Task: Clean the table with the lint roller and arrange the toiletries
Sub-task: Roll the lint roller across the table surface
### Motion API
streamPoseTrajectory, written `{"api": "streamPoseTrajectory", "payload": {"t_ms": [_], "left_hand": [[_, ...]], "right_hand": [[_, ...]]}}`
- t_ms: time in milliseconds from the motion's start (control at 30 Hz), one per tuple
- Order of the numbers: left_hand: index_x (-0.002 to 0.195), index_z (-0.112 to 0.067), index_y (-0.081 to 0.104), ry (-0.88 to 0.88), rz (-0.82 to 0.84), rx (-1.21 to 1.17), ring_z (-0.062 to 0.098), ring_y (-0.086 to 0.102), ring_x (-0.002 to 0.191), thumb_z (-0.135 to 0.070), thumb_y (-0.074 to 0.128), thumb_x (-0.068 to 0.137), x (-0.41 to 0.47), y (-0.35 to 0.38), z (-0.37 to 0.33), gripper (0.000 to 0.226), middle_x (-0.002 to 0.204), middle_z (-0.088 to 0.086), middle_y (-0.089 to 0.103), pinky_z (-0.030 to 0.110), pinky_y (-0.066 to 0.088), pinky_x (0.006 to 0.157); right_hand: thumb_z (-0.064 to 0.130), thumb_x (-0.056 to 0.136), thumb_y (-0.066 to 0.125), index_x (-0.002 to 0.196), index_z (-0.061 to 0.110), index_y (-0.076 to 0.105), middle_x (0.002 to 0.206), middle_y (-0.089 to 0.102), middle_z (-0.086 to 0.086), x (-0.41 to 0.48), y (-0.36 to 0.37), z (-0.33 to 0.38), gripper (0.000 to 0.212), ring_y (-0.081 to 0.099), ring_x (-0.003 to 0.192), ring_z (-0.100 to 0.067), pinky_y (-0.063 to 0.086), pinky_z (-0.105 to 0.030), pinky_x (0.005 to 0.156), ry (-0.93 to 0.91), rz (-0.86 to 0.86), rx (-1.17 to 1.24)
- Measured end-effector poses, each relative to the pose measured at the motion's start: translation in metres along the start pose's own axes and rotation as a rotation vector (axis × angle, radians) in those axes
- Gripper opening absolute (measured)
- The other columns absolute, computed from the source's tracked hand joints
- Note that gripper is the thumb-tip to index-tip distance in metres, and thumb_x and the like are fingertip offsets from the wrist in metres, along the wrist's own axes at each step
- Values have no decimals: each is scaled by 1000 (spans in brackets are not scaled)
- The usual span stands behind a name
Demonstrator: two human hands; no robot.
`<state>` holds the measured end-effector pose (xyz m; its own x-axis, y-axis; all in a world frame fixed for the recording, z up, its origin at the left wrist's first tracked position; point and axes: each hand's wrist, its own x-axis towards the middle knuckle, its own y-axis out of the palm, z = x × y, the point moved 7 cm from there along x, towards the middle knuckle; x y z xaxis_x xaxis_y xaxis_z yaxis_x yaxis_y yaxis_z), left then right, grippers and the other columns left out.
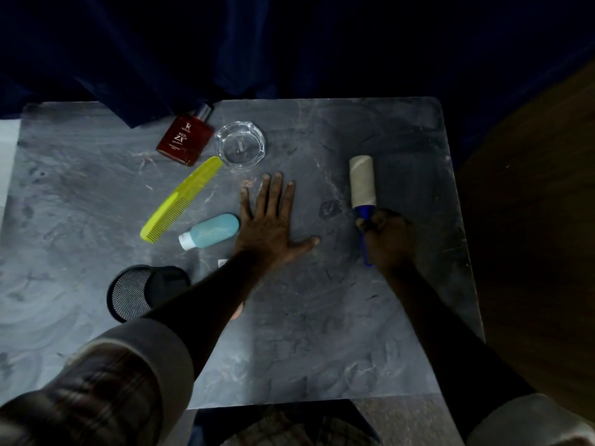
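Note:
My right hand (388, 239) grips the blue handle of the lint roller (363, 183), whose beige roll lies on the grey marble table (322, 333) at the right. My left hand (270, 220) lies flat on the table's middle, fingers spread, holding nothing. Just left of it lies a light blue bottle (211, 231) with a white cap. A yellow comb (182, 199) lies diagonally beyond that. A red perfume bottle (186, 138) lies at the back, beside a clear glass dish (240, 144). A black mesh cup (141, 291) lies tipped on its side at the front left.
A dark blue curtain (225, 43) hangs behind the table and drapes over its back edge near the perfume bottle. A dark wooden surface (541, 220) borders the table's right side. A small white scrap (222, 262) lies by my left forearm.

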<state>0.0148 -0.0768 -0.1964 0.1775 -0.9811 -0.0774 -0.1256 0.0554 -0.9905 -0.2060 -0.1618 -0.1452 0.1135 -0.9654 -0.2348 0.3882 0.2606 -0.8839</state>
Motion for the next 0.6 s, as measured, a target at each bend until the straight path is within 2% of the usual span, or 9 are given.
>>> {"api": "streamPoseTrajectory", "payload": {"t_ms": [100, 300, 467, 600], "left_hand": [[174, -14, 15, -2, -11, -2, 36, 8, 170, -100, 37, 79, 1, 1, 1, 130, 183, 16, 9, 73, 7, 130], [174, -15, 17, -5, -23, -13, 35, 9, 170, -100, 38, 79, 0, 1, 2, 129, 183, 16, 10, 73, 7, 131], [174, -15, 16, -8, -27, -23, 35, 8, 170, -99, 37, 80, 0, 2, 2, 129, 183, 15, 10, 72, 7, 131], [174, -15, 17, 1, -35, -25, 36, 8, 170, -99, 38, 80, 0, 2, 2, 128, 183, 16, 10, 72, 6, 131]], "right_hand": [[39, 97, 59, 99, 9, 75, 100, 77, -16, -7, 9, 21, 34, 71, 93, -32, 50, -33, 82, -70, 10, -90], [41, 97, 58, 103, 12, 74, 104, 76, -11, -15, 16, 35, 33, 70, 98, -29, 48, -34, 86, -81, 35, -75], [49, 94, 60, 102, 17, 77, 102, 78, -6, -12, 12, 35, 37, 73, 94, -25, 52, -33, 81, -30, 30, -149], [56, 91, 59, 99, 16, 77, 98, 79, -7, -14, 11, 34, 45, 74, 91, -25, 43, -26, 70, 20, -3, -157]]}}
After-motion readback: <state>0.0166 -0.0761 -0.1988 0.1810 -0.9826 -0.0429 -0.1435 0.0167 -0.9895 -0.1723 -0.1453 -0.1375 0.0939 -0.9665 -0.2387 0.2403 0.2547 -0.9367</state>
